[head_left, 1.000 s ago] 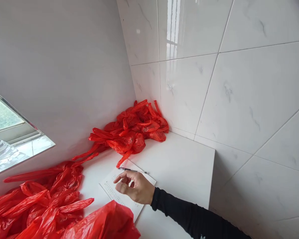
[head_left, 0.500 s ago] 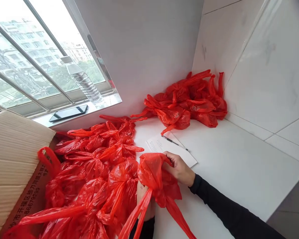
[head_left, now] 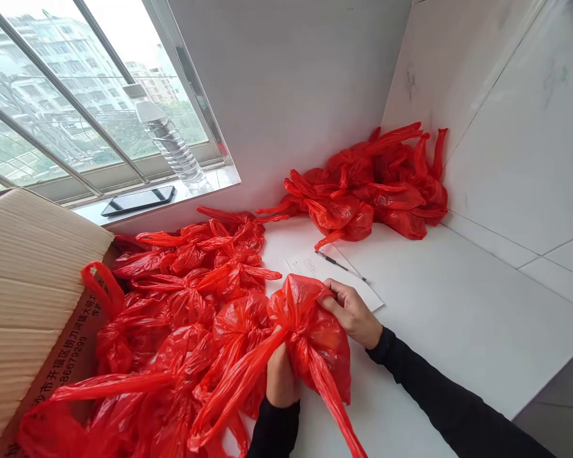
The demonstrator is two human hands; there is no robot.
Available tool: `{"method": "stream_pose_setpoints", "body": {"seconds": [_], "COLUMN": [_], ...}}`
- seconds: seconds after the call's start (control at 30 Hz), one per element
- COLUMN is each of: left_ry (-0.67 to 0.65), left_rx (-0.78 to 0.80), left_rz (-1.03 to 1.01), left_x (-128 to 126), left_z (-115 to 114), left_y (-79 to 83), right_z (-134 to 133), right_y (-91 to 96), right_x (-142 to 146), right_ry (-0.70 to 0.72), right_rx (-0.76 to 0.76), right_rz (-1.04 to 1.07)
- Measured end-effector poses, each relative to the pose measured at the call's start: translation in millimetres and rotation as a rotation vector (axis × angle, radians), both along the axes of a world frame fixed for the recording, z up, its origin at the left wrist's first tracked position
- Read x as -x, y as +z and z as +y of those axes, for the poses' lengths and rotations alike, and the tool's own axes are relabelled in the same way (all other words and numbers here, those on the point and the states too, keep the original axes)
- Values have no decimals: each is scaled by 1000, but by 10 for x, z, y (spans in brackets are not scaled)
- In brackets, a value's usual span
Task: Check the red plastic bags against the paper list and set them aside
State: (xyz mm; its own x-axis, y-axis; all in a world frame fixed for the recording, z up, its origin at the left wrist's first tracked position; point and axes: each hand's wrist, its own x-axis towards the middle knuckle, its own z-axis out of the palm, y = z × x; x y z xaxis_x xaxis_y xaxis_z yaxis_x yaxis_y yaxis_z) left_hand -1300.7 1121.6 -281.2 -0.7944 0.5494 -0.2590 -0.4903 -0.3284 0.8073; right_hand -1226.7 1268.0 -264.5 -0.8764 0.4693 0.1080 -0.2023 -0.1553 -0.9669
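Fingers (head_left: 335, 287) of the right hand (head_left: 356, 315): bent, thumb and forefinger drawn close together, gripping the far right side of a red, translucent plastic bag (head_left: 321, 340).
Left hand (head_left: 281, 376): behind and under that same bag; its fingers are hidden, so how far they are spread cannot be told.
Held bag: rounded and filled, knotted in the middle, two long twisted handles trailing toward the viewer; just right of the near heap.
Sleeves: black cloth, tight at both wrists.
Near heap (head_left: 186, 286): many knotted red plastic bags, crowded together.
Paper (head_left: 310, 262): white, with small markings, just past the right hand, a slim black-and-clear pen (head_left: 339, 264) across it.
Far heap (head_left: 363, 191): more red plastic bags in the corner.
Table (head_left: 463, 299): smooth white top.
Carton (head_left: 38, 267): brown corrugated cardboard, printed in black, at left.
Sill (head_left: 214, 180): dark flat phone (head_left: 138, 201), clear plastic bottle (head_left: 174, 147).
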Motion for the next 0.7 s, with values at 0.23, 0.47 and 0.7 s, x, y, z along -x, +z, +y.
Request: {"method": "stream_pose_setpoints", "body": {"seconds": [0.23, 0.47, 0.7], "left_ry": [-46, -113, -103], "left_rx": [-100, -143, -140], "left_rz": [-125, -45, -8], "left_x": [1, -9, -17], "left_z": [-41, -26, 0], "left_y": [113, 63, 85], "right_z": [28, 64, 68], "right_y": [-26, 0, -2], "right_x": [37, 15, 11], "right_ry": [-146, -120, -71], "right_rx": [191, 154, 99], "right_rz": [-62, -47, 24]}}
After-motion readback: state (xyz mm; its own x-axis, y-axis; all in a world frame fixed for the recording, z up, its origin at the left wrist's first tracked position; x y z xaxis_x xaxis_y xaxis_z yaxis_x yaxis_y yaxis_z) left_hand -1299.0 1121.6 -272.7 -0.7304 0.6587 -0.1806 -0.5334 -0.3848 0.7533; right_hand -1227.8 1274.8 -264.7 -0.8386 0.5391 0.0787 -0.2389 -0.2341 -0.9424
